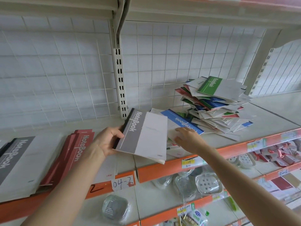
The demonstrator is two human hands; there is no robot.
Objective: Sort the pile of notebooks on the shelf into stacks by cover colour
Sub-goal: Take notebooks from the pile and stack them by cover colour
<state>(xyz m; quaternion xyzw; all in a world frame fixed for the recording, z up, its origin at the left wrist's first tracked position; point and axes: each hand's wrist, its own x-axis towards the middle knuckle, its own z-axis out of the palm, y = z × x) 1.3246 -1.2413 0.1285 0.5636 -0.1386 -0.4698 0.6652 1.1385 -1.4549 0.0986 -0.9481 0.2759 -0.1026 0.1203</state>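
Head view: the left grip [105, 141] pinches a grey notebook [143, 136] by its spine above the shelf [268, 111]. The right grip [189, 139], spread, touches a blue notebook [182, 121] beside the pile [215, 103]. Sorting looks midway, and the grey one likely wants carrying left onto the grey stack [16, 163].

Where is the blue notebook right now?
Head view, right of centre: the blue-and-white paper notebook lies on the white shelf at the fingertips of the right hand, between the grey-and-white notebook gripped by the left hand and the untidy notebook pile.
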